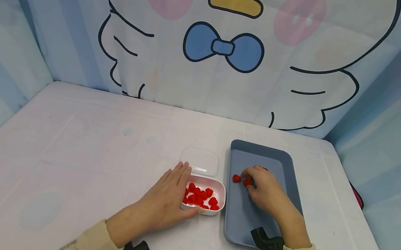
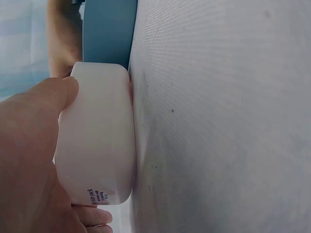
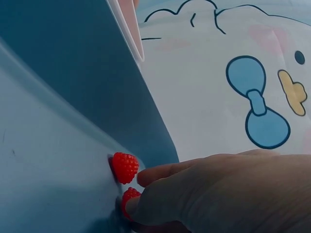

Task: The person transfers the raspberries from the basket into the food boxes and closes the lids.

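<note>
My left hand [image 1: 169, 196] rests against the left side of a small white box [image 1: 224, 201], fingers straight along it and thumb over its front edge. Several red toy raspberries [image 1: 197, 192] lie inside the box. In the left wrist view the thumb presses the box's upper edge, and the fingertips show at its far end. Over a blue-grey tray [image 1: 248, 220], my right hand [image 1: 263, 189] pinches a raspberry [image 3: 130, 198] between thumb and fingers. Another raspberry [image 3: 125, 167] lies close beside its fingertips. Behind the right hand, more red shows, partly hidden.
A clear plastic lid [image 1: 200, 160] lies just behind the white box. The tray stands right beside the box on the white-covered table [image 1: 79, 167]. Patterned curtains [image 1: 211, 83] close off the back and both sides.
</note>
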{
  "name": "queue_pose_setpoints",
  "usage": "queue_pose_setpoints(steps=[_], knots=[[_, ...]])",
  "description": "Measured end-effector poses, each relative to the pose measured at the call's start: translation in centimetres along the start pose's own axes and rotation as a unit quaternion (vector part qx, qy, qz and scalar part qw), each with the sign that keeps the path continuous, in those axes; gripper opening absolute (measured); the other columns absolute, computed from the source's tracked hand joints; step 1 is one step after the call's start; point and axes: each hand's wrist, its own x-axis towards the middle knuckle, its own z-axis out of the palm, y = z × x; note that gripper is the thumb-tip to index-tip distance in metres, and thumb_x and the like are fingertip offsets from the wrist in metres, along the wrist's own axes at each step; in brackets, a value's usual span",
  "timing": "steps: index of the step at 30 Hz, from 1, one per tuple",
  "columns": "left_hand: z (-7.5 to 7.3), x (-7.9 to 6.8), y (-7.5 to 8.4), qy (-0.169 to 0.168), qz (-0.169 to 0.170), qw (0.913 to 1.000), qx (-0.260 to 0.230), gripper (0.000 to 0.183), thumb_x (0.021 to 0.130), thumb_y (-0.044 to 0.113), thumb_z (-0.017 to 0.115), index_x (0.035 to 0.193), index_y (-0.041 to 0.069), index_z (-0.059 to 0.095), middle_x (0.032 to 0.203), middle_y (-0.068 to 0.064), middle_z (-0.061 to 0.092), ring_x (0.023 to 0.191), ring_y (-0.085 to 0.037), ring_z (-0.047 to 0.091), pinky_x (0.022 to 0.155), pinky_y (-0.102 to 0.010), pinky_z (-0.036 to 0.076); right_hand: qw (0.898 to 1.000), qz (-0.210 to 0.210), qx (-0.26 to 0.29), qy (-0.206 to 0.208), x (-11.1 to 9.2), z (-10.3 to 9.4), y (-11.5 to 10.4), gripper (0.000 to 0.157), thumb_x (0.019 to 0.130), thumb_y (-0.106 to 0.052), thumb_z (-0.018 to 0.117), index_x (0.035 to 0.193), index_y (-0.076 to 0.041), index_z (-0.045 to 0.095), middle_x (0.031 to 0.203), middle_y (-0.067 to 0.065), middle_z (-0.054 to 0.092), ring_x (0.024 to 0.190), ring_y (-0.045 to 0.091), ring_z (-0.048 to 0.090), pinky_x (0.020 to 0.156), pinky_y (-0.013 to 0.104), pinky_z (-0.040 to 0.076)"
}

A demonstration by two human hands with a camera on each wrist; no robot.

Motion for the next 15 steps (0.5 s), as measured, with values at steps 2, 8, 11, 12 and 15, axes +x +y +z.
queue_pose_setpoints(steps=[2, 8, 11, 12, 15], knots=[[0.00, 0.01, -0.02, 0.001, 0.001, 1.0000, 0.001, 0.102, 0.082, 0.058, 0.069, 0.155, 0.003, 0.023, 0.162, -0.016, 0.028, 0.152, -0.034, 0.022, 0.121, -0.052, 0.026, 1.000, 0.000, 0.002, 0.000, -0.01, -0.02, -0.01, 0.021, 0.081, 0.010, 0.069, 0.098, -0.003, 0.069, 0.089, 0.008, 0.066, 0.081, 0.021, 0.058, 0.077, 0.044, 0.054], [-0.03, -0.01, 0.00, 0.000, 0.001, 1.0000, -0.001, 0.103, 0.082, 0.058, 0.070, 0.156, 0.004, 0.023, 0.162, -0.015, 0.027, 0.152, -0.034, 0.021, 0.121, -0.053, 0.026, 1.000, 0.008, 0.005, -0.001, -0.07, 0.02, 0.00, 0.022, 0.081, 0.010, 0.069, 0.099, -0.003, 0.069, 0.092, 0.009, 0.067, 0.083, 0.022, 0.060, 0.079, 0.044, 0.055], [-0.01, 0.02, -0.01, -0.001, 0.000, 1.0000, -0.001, 0.103, 0.082, 0.057, 0.070, 0.156, 0.004, 0.023, 0.162, -0.015, 0.027, 0.152, -0.034, 0.021, 0.121, -0.053, 0.026, 1.000, 0.013, 0.005, -0.002, -0.11, 0.09, 0.05, 0.022, 0.082, 0.010, 0.069, 0.100, -0.003, 0.069, 0.094, 0.010, 0.068, 0.085, 0.023, 0.061, 0.081, 0.045, 0.056], [0.00, 0.02, 0.00, -0.002, 0.000, 1.0000, -0.001, 0.103, 0.082, 0.057, 0.071, 0.156, 0.004, 0.023, 0.162, -0.015, 0.027, 0.152, -0.034, 0.021, 0.121, -0.053, 0.026, 1.000, 0.015, 0.006, -0.002, -0.11, 0.11, 0.05, 0.022, 0.082, 0.010, 0.069, 0.100, -0.003, 0.069, 0.095, 0.010, 0.068, 0.085, 0.024, 0.062, 0.081, 0.045, 0.057], [0.02, 0.04, -0.04, -0.001, 0.001, 1.0000, 0.000, 0.103, 0.082, 0.057, 0.070, 0.155, 0.004, 0.023, 0.162, -0.015, 0.027, 0.152, -0.034, 0.021, 0.121, -0.053, 0.027, 1.000, 0.016, 0.008, 0.000, -0.09, 0.14, 0.09, 0.022, 0.082, 0.010, 0.068, 0.100, -0.002, 0.069, 0.096, 0.011, 0.068, 0.086, 0.024, 0.062, 0.082, 0.046, 0.057]])
